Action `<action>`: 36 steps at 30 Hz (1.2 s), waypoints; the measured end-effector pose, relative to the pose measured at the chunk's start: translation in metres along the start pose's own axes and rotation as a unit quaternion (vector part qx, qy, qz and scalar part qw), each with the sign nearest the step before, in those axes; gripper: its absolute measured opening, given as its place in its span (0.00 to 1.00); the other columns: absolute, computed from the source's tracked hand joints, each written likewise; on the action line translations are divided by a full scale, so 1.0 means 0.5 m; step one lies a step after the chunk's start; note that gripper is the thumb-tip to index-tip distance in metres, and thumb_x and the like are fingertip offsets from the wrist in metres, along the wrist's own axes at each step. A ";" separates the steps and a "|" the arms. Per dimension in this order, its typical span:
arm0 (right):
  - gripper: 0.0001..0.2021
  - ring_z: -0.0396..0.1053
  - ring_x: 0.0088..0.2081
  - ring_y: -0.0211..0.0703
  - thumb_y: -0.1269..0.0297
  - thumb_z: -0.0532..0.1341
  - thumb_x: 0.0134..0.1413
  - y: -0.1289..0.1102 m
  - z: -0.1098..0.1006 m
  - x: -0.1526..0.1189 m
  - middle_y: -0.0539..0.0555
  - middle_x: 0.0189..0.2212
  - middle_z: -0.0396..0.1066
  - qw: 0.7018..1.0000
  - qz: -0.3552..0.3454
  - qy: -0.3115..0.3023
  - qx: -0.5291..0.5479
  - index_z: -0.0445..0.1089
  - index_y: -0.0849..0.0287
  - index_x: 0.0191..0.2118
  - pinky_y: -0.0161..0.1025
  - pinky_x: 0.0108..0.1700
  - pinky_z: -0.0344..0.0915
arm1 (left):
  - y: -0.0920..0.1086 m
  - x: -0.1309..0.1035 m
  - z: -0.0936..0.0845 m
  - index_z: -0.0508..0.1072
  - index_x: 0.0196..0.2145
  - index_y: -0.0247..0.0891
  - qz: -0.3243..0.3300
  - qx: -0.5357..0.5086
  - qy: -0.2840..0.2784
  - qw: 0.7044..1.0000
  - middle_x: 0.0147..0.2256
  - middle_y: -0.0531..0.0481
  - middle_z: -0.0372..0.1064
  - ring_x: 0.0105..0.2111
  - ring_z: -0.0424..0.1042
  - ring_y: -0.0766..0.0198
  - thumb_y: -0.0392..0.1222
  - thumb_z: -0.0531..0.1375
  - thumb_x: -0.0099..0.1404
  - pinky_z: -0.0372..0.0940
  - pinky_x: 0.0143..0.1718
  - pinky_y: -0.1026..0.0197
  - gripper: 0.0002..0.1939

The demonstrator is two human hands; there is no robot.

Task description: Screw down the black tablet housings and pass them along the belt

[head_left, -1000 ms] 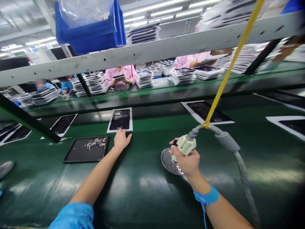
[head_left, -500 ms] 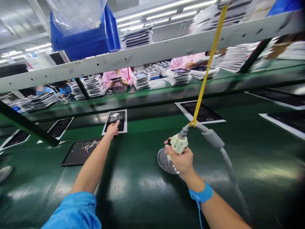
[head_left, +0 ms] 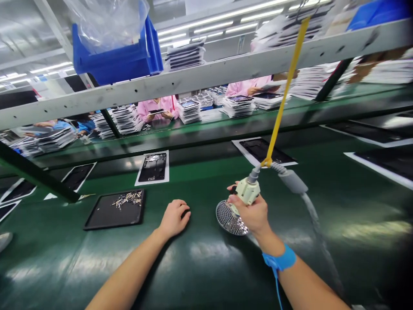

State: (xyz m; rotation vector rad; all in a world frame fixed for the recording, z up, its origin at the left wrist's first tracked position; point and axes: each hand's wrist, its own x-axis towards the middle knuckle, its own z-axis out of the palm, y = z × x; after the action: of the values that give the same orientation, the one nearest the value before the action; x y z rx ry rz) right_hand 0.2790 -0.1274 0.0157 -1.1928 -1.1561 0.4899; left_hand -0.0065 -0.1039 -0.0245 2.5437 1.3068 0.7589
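Note:
My left hand [head_left: 175, 218] rests low over the green surface [head_left: 193, 267], fingers curled; whether anything is in them is hidden. My right hand [head_left: 253, 213] is wrapped round a cream-coloured handheld tool [head_left: 248, 190], which hangs from a yellow strap [head_left: 287, 99] and has a grey cable. Beside and partly under that tool sits a round perforated metal dish [head_left: 230, 219]. Left of my left hand lies a black tray [head_left: 108, 215] with small metal pieces [head_left: 129, 199]. Behind it, a black device panel [head_left: 152, 168] lies on a white sheet.
More black panels [head_left: 266, 150] on white sheets lie left and right. A pale rail [head_left: 200, 75] crosses above, with a blue bin [head_left: 119, 60]. Beyond it, people in pink sleeves [head_left: 161, 107] handle devices beside stacks [head_left: 189, 112]. A dark post [head_left: 38, 174] slants at left.
My left hand has come off the panel at the back and moved down and right, its fingers now curled. My right hand still holds the tool, slightly further right in view.

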 end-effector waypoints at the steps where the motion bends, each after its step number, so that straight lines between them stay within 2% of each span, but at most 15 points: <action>1: 0.21 0.78 0.29 0.45 0.48 0.71 0.49 0.003 -0.004 0.003 0.56 0.36 0.82 1.000 -0.002 0.003 -0.012 0.73 0.57 0.44 0.44 0.37 0.77 | 0.003 0.002 0.001 0.79 0.43 0.40 0.003 -0.009 -0.004 1.000 0.46 0.43 0.76 0.47 0.73 0.55 0.41 0.59 0.70 0.69 0.48 0.51 0.09; 4: 0.22 0.78 0.28 0.46 0.44 0.69 0.49 0.017 -0.017 0.006 0.54 0.29 0.81 0.999 0.001 -0.009 -0.035 0.71 0.57 0.41 0.42 0.34 0.75 | 0.003 0.007 0.000 0.79 0.42 0.41 -0.006 -0.029 -0.013 0.999 0.46 0.43 0.76 0.47 0.73 0.54 0.41 0.58 0.70 0.68 0.48 0.50 0.09; 7: 0.22 0.78 0.29 0.47 0.42 0.63 0.58 0.027 -0.022 0.001 0.55 0.31 0.81 0.999 -0.014 -0.027 -0.016 0.69 0.57 0.45 0.42 0.34 0.74 | 0.000 0.009 -0.002 0.79 0.41 0.41 -0.005 -0.047 -0.021 0.999 0.45 0.43 0.76 0.48 0.73 0.54 0.40 0.59 0.70 0.68 0.49 0.50 0.09; 8: 0.22 0.78 0.31 0.47 0.42 0.60 0.61 0.026 -0.021 -0.001 0.56 0.34 0.81 0.999 -0.030 -0.008 -0.026 0.69 0.57 0.47 0.43 0.36 0.74 | 0.000 0.009 -0.002 0.80 0.41 0.41 -0.002 -0.052 -0.024 0.998 0.45 0.43 0.76 0.48 0.73 0.54 0.40 0.59 0.70 0.68 0.49 0.50 0.08; 10: 0.22 0.77 0.35 0.49 0.44 0.56 0.65 0.019 -0.018 -0.005 0.58 0.36 0.80 0.991 -0.077 0.075 -0.084 0.70 0.58 0.47 0.45 0.39 0.72 | -0.002 0.008 -0.001 0.80 0.41 0.41 0.002 -0.061 -0.030 0.998 0.46 0.43 0.76 0.48 0.74 0.54 0.40 0.60 0.69 0.68 0.50 0.50 0.08; 13: 0.19 0.72 0.35 0.48 0.49 0.53 0.69 -0.005 -0.011 -0.011 0.56 0.31 0.73 0.952 -0.167 0.207 -0.150 0.71 0.59 0.40 0.46 0.40 0.68 | -0.005 0.006 0.002 0.80 0.41 0.40 0.000 -0.064 -0.031 0.997 0.46 0.43 0.76 0.48 0.73 0.54 0.39 0.61 0.69 0.68 0.50 0.50 0.08; 15: 0.16 0.70 0.34 0.47 0.54 0.52 0.70 -0.023 -0.006 -0.018 0.55 0.29 0.69 0.934 -0.223 0.241 -0.138 0.69 0.58 0.35 0.47 0.40 0.67 | -0.006 0.006 0.003 0.80 0.41 0.40 -0.003 -0.063 -0.030 0.998 0.45 0.43 0.77 0.47 0.74 0.54 0.39 0.61 0.68 0.68 0.50 0.51 0.08; 16: 0.14 0.69 0.33 0.47 0.57 0.52 0.70 -0.030 -0.003 -0.024 0.54 0.28 0.68 0.932 -0.246 0.238 -0.118 0.68 0.57 0.34 0.47 0.39 0.66 | -0.006 0.006 0.004 0.80 0.41 0.40 -0.003 -0.063 -0.030 0.998 0.45 0.43 0.77 0.47 0.74 0.54 0.39 0.61 0.68 0.68 0.50 0.51 0.07; 18: 0.11 0.68 0.31 0.46 0.63 0.53 0.70 -0.040 0.005 -0.041 0.53 0.28 0.66 0.938 -0.284 0.185 -0.065 0.67 0.56 0.34 0.46 0.37 0.65 | -0.007 0.005 0.003 0.80 0.40 0.39 0.002 -0.065 -0.030 0.997 0.45 0.43 0.77 0.47 0.74 0.54 0.39 0.61 0.68 0.68 0.50 0.51 0.07; 22: 0.11 0.67 0.29 0.43 0.68 0.51 0.70 -0.055 0.030 -0.084 0.51 0.27 0.65 0.944 -0.328 0.002 0.026 0.66 0.56 0.35 0.45 0.34 0.67 | -0.005 0.002 -0.003 0.80 0.41 0.40 0.008 -0.072 -0.027 0.997 0.46 0.44 0.77 0.48 0.74 0.55 0.40 0.61 0.69 0.68 0.51 0.51 0.07; 24: 0.15 0.65 0.27 0.41 0.68 0.49 0.72 -0.061 0.048 -0.105 0.50 0.25 0.63 0.936 -0.311 -0.161 0.029 0.62 0.55 0.31 0.41 0.32 0.65 | -0.004 0.000 -0.006 0.80 0.41 0.40 0.001 -0.074 -0.025 0.997 0.46 0.44 0.77 0.48 0.74 0.55 0.40 0.61 0.69 0.68 0.50 0.51 0.08; 27: 0.19 0.63 0.25 0.38 0.60 0.46 0.75 -0.060 0.080 -0.129 0.48 0.22 0.62 0.916 -0.259 -0.305 0.007 0.59 0.54 0.28 0.37 0.28 0.59 | 0.001 -0.001 -0.004 0.80 0.40 0.40 -0.005 -0.078 -0.020 0.997 0.44 0.44 0.77 0.47 0.74 0.55 0.39 0.61 0.68 0.68 0.49 0.51 0.07; 32: 0.22 0.66 0.26 0.38 0.52 0.48 0.74 -0.029 0.121 -0.155 0.49 0.23 0.67 0.897 -0.176 -0.401 -0.059 0.62 0.55 0.27 0.36 0.30 0.61 | 0.001 0.008 -0.004 0.79 0.39 0.40 -0.014 -0.081 0.008 0.997 0.42 0.45 0.77 0.44 0.74 0.58 0.38 0.59 0.69 0.69 0.48 0.53 0.07; 34: 0.21 0.68 0.27 0.39 0.51 0.51 0.73 -0.019 0.129 -0.160 0.50 0.24 0.70 0.892 -0.135 -0.424 -0.078 0.65 0.55 0.28 0.36 0.31 0.62 | -0.012 0.013 -0.028 0.79 0.39 0.40 -0.048 -0.040 0.033 0.997 0.42 0.43 0.76 0.44 0.73 0.57 0.39 0.58 0.71 0.68 0.48 0.53 0.09; 36: 0.18 0.69 0.27 0.40 0.52 0.54 0.70 -0.013 0.135 -0.160 0.50 0.25 0.71 0.889 -0.098 -0.438 -0.087 0.67 0.55 0.30 0.36 0.32 0.62 | -0.036 0.011 -0.070 0.79 0.41 0.40 -0.116 0.038 0.051 0.991 0.43 0.42 0.75 0.45 0.72 0.54 0.42 0.58 0.71 0.68 0.50 0.51 0.09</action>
State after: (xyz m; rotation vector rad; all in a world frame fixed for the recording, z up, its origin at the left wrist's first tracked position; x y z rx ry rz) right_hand 0.1864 -0.1640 -0.0177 -0.9911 -2.1107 0.8213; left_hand -0.0346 -0.0910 0.0007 2.3776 1.6580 0.8127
